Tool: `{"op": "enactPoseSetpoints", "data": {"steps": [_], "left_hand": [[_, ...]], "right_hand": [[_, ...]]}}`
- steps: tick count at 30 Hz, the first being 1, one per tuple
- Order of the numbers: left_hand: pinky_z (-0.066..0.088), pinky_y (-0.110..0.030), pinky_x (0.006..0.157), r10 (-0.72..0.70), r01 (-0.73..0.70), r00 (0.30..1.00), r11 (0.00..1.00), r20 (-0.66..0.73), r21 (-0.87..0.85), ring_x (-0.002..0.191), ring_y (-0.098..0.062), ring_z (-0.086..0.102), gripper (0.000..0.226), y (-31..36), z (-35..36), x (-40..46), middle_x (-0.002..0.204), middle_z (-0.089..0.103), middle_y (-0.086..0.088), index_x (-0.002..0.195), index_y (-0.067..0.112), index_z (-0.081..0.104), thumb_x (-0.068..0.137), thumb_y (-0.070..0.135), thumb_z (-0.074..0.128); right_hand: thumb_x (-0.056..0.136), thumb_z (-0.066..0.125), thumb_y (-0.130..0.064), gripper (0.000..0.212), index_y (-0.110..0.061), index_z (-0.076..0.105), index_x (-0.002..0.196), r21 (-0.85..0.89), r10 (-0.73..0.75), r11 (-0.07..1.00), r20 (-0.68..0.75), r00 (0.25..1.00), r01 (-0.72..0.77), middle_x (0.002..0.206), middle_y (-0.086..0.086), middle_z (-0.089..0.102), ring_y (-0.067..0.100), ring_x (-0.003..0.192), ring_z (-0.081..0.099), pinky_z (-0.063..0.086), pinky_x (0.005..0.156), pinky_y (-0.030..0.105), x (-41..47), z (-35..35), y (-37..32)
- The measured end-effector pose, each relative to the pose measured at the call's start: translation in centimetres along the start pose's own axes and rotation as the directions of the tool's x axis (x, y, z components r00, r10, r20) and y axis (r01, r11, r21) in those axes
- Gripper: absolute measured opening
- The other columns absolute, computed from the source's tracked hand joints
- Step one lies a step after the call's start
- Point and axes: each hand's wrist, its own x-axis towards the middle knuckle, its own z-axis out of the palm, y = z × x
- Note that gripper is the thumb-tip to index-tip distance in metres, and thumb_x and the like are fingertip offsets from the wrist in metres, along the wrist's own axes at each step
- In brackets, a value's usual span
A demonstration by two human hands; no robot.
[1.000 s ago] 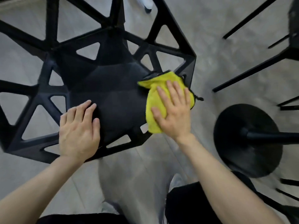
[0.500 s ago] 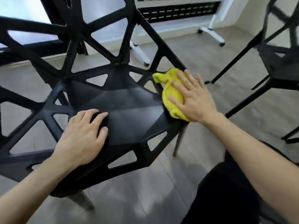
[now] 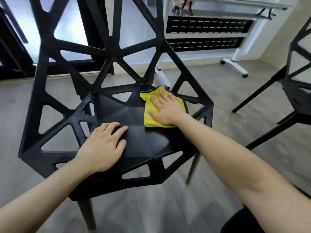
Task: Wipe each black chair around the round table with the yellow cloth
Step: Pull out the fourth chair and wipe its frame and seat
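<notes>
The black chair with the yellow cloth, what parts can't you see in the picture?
Head view:
- Black chair: backrest top cut off by the upper edge.
- Seat patch under the left hand, hidden.
- Yellow cloth: middle covered by the right hand.
- Second chair: mostly cut off by the right edge.

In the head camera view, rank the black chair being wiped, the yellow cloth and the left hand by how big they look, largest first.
1. Black chair, by far the largest.
2 and 3. Left hand and yellow cloth look about alike. The hand is nearer the camera, and the right hand covers part of the cloth, so I won't rank them.
</notes>
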Motion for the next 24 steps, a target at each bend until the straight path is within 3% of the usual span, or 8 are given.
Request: {"op": "enactPoseSetpoints", "data": {"steps": [2, 5, 7, 9, 12, 15, 22, 24], "left_hand": [[0.027, -0.039, 0.128, -0.002, 0.002, 1.000, 1.000, -0.025, -0.005, 0.151, -0.019, 0.030, 0.078, -0.3, 0.0, 0.1, 0.166, 0.037, 0.005, 0.166, 0.031, 0.036, 0.100, 0.060, 0.009], [0.028, -0.040, 0.127, 0.015, -0.015, 1.000, 1.000, -0.014, -0.006, 0.149, -0.021, 0.031, 0.078, -0.4, 0.1, 0.0, 0.164, 0.039, 0.004, 0.165, 0.030, 0.039, 0.099, 0.060, 0.011], [0.027, -0.040, 0.127, 0.014, -0.014, 1.000, 1.000, -0.013, 0.003, 0.150, -0.022, 0.031, 0.078, -0.3, 0.2, -0.1, 0.164, 0.039, 0.002, 0.166, 0.029, 0.039, 0.100, 0.058, 0.011], [0.028, -0.040, 0.127, 0.008, -0.008, 1.000, 1.000, -0.013, 0.003, 0.150, -0.022, 0.032, 0.078, 0.0, 0.1, -0.2, 0.165, 0.040, 0.001, 0.166, 0.027, 0.039, 0.100, 0.057, 0.011], [0.028, -0.041, 0.127, 0.020, -0.020, 1.000, 1.000, -0.010, 0.008, 0.150, -0.022, 0.032, 0.077, 0.1, 0.1, -0.1, 0.165, 0.040, 0.001, 0.166, 0.025, 0.040, 0.101, 0.057, 0.011], [0.027, -0.040, 0.127, 0.015, -0.015, 1.000, 1.000, -0.025, 0.009, 0.150, -0.021, 0.031, 0.078, 0.1, 0.1, -0.3, 0.165, 0.039, 0.003, 0.166, 0.028, 0.039, 0.100, 0.059, 0.010], [0.024, -0.039, 0.130, 0.024, -0.024, 1.000, 0.999, -0.006, -0.022, 0.154, -0.018, 0.026, 0.077, 0.5, 0.0, -0.7, 0.168, 0.032, 0.006, 0.168, 0.031, 0.033, 0.100, 0.060, 0.010], [0.024, -0.039, 0.129, 0.026, -0.026, 1.000, 1.000, -0.001, -0.017, 0.154, -0.018, 0.026, 0.077, 1.0, 0.0, -1.0, 0.168, 0.033, 0.005, 0.168, 0.030, 0.033, 0.101, 0.060, 0.009]], "right_hand": [[0.098, 0.011, -0.077, 0.088, -0.028, 0.006, 0.170, -0.012, -0.001, 1.000, -0.004, 1.000, 0.001, 0.179, 0.003, 0.000, 0.019, 0.164, -0.008, -0.009, 0.132, 0.046, -0.4, 0.3, -0.2], [0.094, 0.010, -0.083, 0.089, -0.035, 0.006, 0.170, 0.118, -0.108, 0.987, 0.000, 0.994, 0.107, 0.178, -0.004, 0.000, 0.013, 0.164, -0.007, -0.006, 0.133, 0.042, -9.5, 0.8, 1.2], [0.098, 0.014, -0.083, 0.083, -0.041, 0.003, 0.169, 0.201, -0.099, 0.975, -0.001, 0.995, 0.097, 0.176, -0.013, -0.004, 0.007, 0.162, -0.012, -0.007, 0.133, 0.039, -14.5, 1.0, 2.0], [0.097, 0.013, -0.082, 0.084, -0.040, 0.004, 0.169, 0.169, -0.080, 0.982, -0.013, 0.997, 0.081, 0.176, -0.011, -0.004, 0.008, 0.162, -0.012, -0.008, 0.132, 0.039, -13.2, 1.0, 2.2], [0.095, 0.008, -0.079, 0.091, -0.029, 0.006, 0.170, 0.033, -0.056, 0.998, -0.004, 0.998, 0.056, 0.178, 0.002, -0.001, 0.018, 0.164, -0.008, -0.009, 0.132, 0.044, -3.3, 0.8, 0.6], [0.102, 0.015, -0.072, 0.086, -0.022, 0.001, 0.170, 0.064, 0.018, 0.998, 0.017, 1.000, -0.019, 0.178, 0.007, -0.008, 0.021, 0.164, -0.013, -0.011, 0.131, 0.045, 4.3, 0.2, -1.8], [0.098, 0.012, -0.076, 0.087, -0.027, 0.008, 0.170, 0.083, 0.052, 0.995, -0.040, 0.998, -0.049, 0.178, 0.000, -0.004, 0.016, 0.164, -0.009, -0.006, 0.133, 0.041, -7.0, 1.4, 2.4], [0.094, 0.007, -0.077, 0.092, -0.026, 0.011, 0.170, 0.035, 0.050, 0.998, -0.067, 0.996, -0.048, 0.178, 0.001, -0.002, 0.017, 0.164, -0.008, -0.006, 0.133, 0.042, -6.1, 1.4, 2.8]]}}
